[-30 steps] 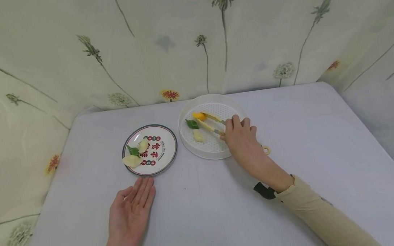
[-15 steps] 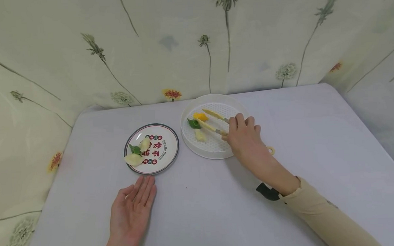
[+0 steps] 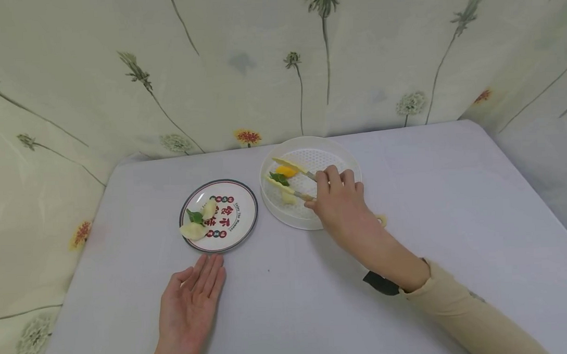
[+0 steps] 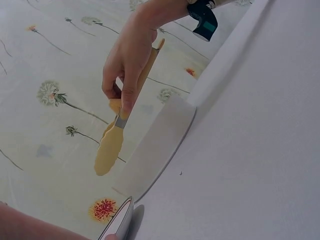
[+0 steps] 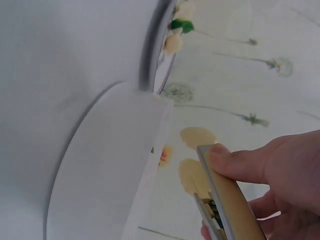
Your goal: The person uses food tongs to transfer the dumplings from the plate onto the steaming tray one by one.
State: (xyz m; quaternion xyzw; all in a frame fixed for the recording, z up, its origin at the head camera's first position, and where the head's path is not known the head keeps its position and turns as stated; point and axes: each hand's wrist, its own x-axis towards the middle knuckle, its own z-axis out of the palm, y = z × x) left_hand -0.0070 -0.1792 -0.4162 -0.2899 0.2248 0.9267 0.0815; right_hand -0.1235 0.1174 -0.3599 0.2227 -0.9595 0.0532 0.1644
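Observation:
My right hand grips yellow-tipped tongs over the round white tray. The tong arms stand apart, with wavy ends above the tray wall in the left wrist view. Inside the tray are a yellow piece, a dark green piece and a pale piece; the tongs partly cover them in the head view. My left hand lies palm up with straight fingers, fingertips right at the near rim of the printed plate. That plate carries two pale dumpling-like pieces and a green piece.
A white cloth covers the table. Behind it hangs a flower-patterned curtain. The tray's upright wall stands close to the right of the plate. A dark strap is on my right wrist.
The tongs, earlier around the yellow piece, have spread apart and shifted left, so their tips now lie over the green and yellow pieces. My left hand has stayed by the plate.

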